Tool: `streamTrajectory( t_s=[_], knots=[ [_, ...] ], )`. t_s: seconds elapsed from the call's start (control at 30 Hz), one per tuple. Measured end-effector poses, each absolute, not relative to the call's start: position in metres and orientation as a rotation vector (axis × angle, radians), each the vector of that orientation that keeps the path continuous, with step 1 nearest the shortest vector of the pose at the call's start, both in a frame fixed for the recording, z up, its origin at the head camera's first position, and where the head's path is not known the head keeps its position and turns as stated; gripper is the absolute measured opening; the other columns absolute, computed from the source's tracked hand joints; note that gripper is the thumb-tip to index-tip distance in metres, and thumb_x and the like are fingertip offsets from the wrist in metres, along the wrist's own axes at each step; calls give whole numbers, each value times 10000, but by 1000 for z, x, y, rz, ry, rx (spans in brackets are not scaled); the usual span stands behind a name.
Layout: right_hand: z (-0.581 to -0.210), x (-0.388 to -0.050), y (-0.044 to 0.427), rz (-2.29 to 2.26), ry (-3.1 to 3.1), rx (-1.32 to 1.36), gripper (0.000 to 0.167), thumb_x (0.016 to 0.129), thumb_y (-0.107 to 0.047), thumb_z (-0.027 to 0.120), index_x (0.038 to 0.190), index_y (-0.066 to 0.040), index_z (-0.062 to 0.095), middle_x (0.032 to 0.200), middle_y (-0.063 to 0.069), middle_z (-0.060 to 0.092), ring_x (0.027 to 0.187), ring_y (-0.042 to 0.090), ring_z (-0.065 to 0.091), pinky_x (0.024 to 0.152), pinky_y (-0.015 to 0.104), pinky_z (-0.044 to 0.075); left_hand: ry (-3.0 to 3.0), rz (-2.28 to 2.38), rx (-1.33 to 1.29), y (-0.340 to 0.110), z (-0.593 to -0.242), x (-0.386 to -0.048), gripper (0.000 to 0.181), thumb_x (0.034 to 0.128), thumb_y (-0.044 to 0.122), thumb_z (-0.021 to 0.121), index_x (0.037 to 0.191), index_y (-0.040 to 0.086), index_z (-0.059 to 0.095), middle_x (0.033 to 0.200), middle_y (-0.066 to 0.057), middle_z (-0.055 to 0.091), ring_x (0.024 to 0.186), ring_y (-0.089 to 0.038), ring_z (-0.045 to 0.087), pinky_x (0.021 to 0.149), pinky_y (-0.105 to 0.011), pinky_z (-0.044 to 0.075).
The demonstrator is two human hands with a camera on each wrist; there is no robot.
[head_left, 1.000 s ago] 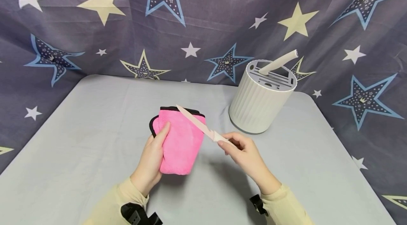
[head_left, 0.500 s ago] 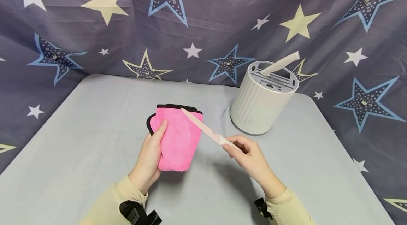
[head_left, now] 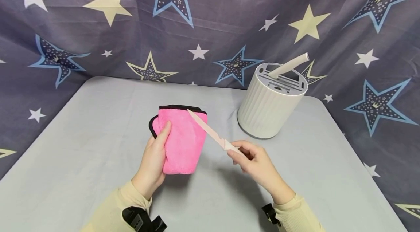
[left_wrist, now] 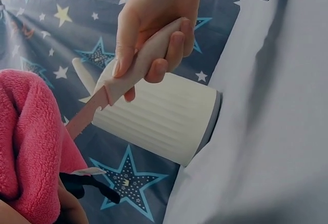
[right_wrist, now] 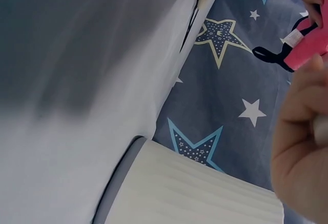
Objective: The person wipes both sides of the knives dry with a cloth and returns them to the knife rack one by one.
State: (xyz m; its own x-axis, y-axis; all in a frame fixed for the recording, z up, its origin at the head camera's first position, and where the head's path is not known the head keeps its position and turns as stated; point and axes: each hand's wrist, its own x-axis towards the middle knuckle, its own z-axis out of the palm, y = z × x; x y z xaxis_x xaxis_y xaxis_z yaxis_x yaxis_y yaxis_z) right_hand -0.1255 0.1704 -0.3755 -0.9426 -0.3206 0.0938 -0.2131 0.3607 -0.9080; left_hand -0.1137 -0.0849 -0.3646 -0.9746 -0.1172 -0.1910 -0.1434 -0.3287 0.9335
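Note:
In the head view my left hand grips a folded pink cloth with black edging, thumb across its front. My right hand holds a pale pink knife by its handle, fingers curled round it. The blade slants up to the left, its tip in front of the cloth near the upper edge; whether it touches the fabric I cannot tell. In the left wrist view the knife handle shows in the curled fingers, and the fluffy cloth hides the far part of the blade. A black loop hangs from the cloth.
A ribbed cream knife block stands upright at the back right of the grey-covered table. One pale handle leans out of its slotted top. Behind the table hangs a dark star-patterned curtain.
Over the last second the cloth and my left hand have shifted slightly left and up. The knife has moved a little right relative to the cloth, its tip still before it.

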Motion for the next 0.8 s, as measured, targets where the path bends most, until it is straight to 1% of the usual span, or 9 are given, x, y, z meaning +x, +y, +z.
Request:
streamTrajectory(
  t_s=[0.07, 0.13, 0.3, 0.37, 0.47, 0.57, 0.7, 0.8],
  knots=[
    [-374, -124, 169, -1620, 2477, -494, 189, 953, -189, 663, 1098, -72, 690, 739, 175, 623, 480, 85, 469, 401, 231, 403, 1825, 2517, -349, -84, -364, -114, 373, 997, 534, 489, 948, 172, 568, 719, 70, 613, 695, -94, 615, 658, -256, 504],
    [-373, -123, 167, -1590, 2456, -494, 210, 962, -203, 652, 1108, -54, 674, 763, 201, 638, 473, 109, 488, 389, 240, 415, 1844, 2510, -348, -84, -364, -115, 379, 992, 538, 497, 958, 167, 564, 723, 71, 616, 707, -91, 620, 671, -255, 509],
    [-370, -120, 161, -1539, 2469, -561, 237, 963, -201, 647, 1099, -7, 661, 770, 159, 702, 516, 184, 584, 471, 291, 515, 1892, 2490, -350, -82, -363, -115, 382, 986, 528, 519, 987, 146, 548, 753, 69, 621, 770, -93, 629, 720, -252, 513],
    [-369, -120, 158, -1541, 2468, -587, 234, 965, -190, 641, 1091, 7, 658, 765, 148, 711, 527, 176, 598, 496, 301, 532, 1919, 2473, -347, -80, -362, -115, 373, 986, 504, 536, 1018, 132, 548, 779, 61, 628, 793, -100, 634, 736, -256, 517],
    [-368, -118, 153, -1550, 2461, -602, 215, 978, -193, 618, 1063, 2, 654, 754, 136, 707, 508, 118, 573, 489, 290, 519, 1982, 2436, -314, -78, -361, -115, 347, 982, 442, 578, 1076, 109, 555, 834, 47, 651, 840, -117, 646, 761, -268, 525],
    [-367, -116, 149, -1562, 2470, -597, 191, 993, -209, 594, 1038, -34, 659, 728, 105, 700, 507, 73, 549, 511, 271, 509, 2067, 2394, -277, -75, -361, -115, 313, 966, 362, 627, 1098, 84, 572, 860, 39, 674, 854, -131, 660, 768, -277, 531],
    [-365, -115, 142, -1619, 2465, -536, 200, 1006, -232, 571, 1023, -55, 663, 693, 86, 686, 525, 98, 565, 540, 257, 501, 2157, 2359, -253, -71, -362, -114, 266, 948, 289, 660, 1088, 73, 593, 855, 39, 684, 842, -121, 667, 774, -270, 529],
    [-364, -115, 136, -1685, 2439, -467, 211, 1009, -246, 566, 1009, -59, 663, 669, 97, 669, 514, 123, 569, 528, 255, 493, 2200, 2347, -237, -68, -363, -113, 247, 949, 270, 661, 1079, 68, 600, 861, 28, 684, 835, -114, 670, 766, -266, 534]
  ],
)
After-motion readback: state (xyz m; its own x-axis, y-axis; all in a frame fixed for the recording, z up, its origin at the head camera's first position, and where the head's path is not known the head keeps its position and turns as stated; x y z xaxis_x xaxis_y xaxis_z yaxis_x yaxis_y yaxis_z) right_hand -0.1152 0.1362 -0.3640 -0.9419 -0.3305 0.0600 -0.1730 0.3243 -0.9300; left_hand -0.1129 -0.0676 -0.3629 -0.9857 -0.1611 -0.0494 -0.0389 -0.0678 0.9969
